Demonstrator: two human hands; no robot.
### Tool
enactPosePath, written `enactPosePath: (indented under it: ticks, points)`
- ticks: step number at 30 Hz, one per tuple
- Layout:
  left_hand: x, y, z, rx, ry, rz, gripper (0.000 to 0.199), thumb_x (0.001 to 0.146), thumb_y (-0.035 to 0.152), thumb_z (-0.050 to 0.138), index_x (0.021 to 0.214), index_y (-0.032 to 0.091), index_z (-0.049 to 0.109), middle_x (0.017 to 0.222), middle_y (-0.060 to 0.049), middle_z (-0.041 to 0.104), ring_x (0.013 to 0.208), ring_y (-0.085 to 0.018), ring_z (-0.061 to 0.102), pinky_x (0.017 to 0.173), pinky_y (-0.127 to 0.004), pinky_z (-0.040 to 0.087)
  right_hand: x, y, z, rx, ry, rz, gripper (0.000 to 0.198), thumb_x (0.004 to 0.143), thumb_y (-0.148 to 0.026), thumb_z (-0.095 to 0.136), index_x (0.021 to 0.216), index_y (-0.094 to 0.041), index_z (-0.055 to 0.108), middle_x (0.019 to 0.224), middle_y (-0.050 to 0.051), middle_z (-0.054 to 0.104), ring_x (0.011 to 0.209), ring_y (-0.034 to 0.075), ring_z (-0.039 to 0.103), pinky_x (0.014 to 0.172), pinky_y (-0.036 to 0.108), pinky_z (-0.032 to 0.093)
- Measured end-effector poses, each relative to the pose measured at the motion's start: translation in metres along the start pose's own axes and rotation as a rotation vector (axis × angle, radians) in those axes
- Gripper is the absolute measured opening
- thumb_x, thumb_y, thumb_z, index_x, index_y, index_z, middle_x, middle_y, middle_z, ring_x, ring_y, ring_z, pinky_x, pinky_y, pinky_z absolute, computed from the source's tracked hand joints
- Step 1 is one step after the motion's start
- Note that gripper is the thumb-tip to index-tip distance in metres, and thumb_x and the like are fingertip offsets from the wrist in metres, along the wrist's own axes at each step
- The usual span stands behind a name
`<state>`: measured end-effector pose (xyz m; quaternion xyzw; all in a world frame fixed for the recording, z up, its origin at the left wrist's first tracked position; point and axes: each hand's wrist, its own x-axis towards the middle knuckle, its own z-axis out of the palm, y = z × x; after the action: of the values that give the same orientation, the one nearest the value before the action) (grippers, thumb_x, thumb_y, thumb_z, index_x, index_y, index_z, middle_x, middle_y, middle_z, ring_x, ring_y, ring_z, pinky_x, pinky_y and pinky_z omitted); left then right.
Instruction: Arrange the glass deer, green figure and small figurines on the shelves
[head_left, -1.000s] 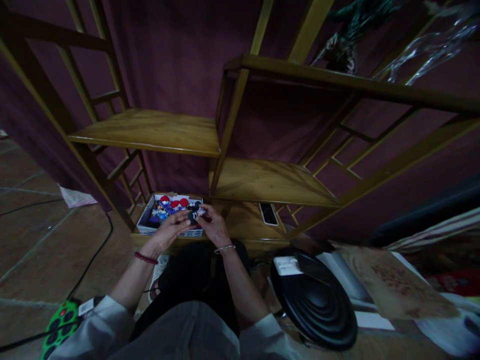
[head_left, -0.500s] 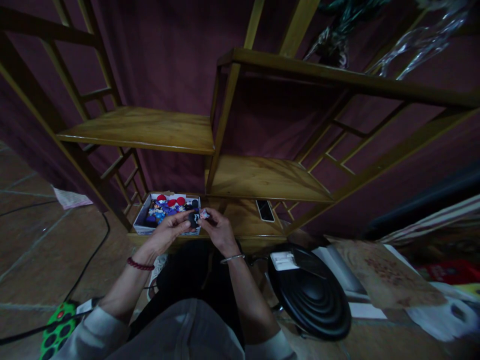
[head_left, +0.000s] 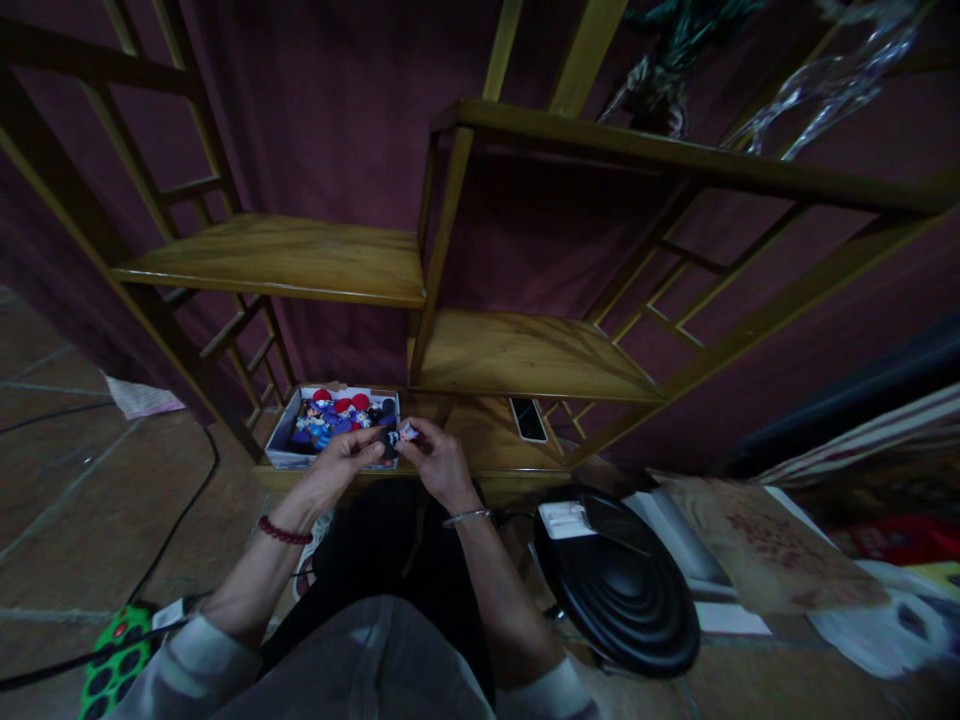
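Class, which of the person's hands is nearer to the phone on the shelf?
The right. The right hand is left of the phone in view, apart from it; the left hand is farther left, near the box.

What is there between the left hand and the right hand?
In the head view, a dark roundish piece and a small pale figure are between the left hand and the right hand; whether they are joined, I cannot tell.

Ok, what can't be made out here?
Head view:
Whether the dark piece and pale piece join: too small, partly covered by the left hand and right hand.
Floor of the box: hidden by the toys.
Screen of the phone: too small to read.
Green power strip: cut off by the bottom edge.
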<state>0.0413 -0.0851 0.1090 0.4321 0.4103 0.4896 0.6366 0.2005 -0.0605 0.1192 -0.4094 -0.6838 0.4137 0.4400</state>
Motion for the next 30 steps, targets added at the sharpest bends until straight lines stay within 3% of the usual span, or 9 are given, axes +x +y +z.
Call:
enactPosePath:
  ticks: [30]
  points:
    - [-0.005, 0.001, 0.003, -0.183, 0.026, 0.000, 0.028, 0.068, 0.025, 0.068, 0.093, 0.013, 0.068, 0.095, -0.009, 0.067, 0.083, -0.018, 0.061, 0.076, -0.030, 0.049, 0.007, -0.014, -0.007, -0.218, -0.126, -0.187, 0.017, 0.078, -0.026, 0.057, 0.094, -0.023, 0.062, 0.089, 0.001, 0.066, 0.083, 0.016, 0.059, 0.078, 0.027, 0.044]
